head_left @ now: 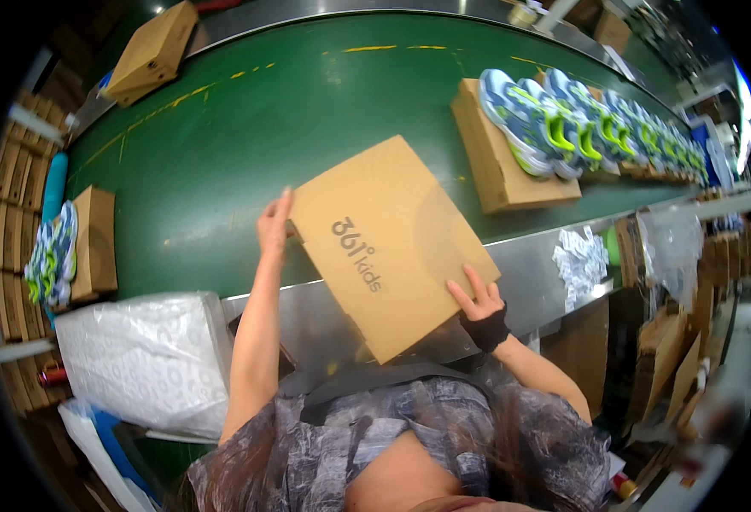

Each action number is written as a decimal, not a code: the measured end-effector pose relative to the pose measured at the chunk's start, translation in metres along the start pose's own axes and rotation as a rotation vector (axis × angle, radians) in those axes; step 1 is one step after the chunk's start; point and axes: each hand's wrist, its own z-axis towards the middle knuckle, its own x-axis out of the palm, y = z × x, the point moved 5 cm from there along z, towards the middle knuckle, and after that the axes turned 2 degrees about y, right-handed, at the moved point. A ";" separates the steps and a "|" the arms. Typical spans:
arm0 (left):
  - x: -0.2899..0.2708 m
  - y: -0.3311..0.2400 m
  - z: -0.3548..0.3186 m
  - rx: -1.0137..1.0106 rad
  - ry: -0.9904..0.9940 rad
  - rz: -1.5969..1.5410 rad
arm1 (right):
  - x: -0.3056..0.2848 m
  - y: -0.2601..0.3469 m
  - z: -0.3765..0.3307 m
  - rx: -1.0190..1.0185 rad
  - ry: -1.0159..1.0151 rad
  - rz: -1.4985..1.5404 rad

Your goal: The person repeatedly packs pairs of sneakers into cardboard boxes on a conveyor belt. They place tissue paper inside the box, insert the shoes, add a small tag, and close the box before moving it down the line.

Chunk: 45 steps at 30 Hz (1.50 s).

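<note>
A person holds a flat brown cardboard box (390, 243) tilted over the near edge of a green conveyor belt (222, 162). The left hand (274, 226) grips the box's left edge, fingers wrapped along it. The right hand (480, 300), in a black wrist wrap, lies with fingers spread flat against the box's lower right corner, apparently steadying it from two opposite sides. The box is plain tan, rectangular, closed, with dark print on its top face. Right of the box, on the belt, stands a row of open boxes (512, 162) topped with blue, white and lime shoes (555, 124). Left of the box sits a stack of white patterned paper (145, 358).
</note>
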 end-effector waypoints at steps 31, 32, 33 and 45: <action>-0.206 0.073 -0.412 0.252 -0.991 -1.019 | -0.044 -0.273 0.156 0.296 0.163 0.206; -0.203 0.084 -0.423 0.227 -1.054 -1.083 | -0.042 -0.277 0.149 0.313 0.136 0.190; -0.200 0.095 -0.439 0.206 -1.120 -1.149 | -0.039 -0.278 0.145 0.318 0.107 0.175; -0.036 0.010 -0.245 0.418 -0.437 0.059 | -0.042 -0.063 0.018 -0.545 0.381 0.612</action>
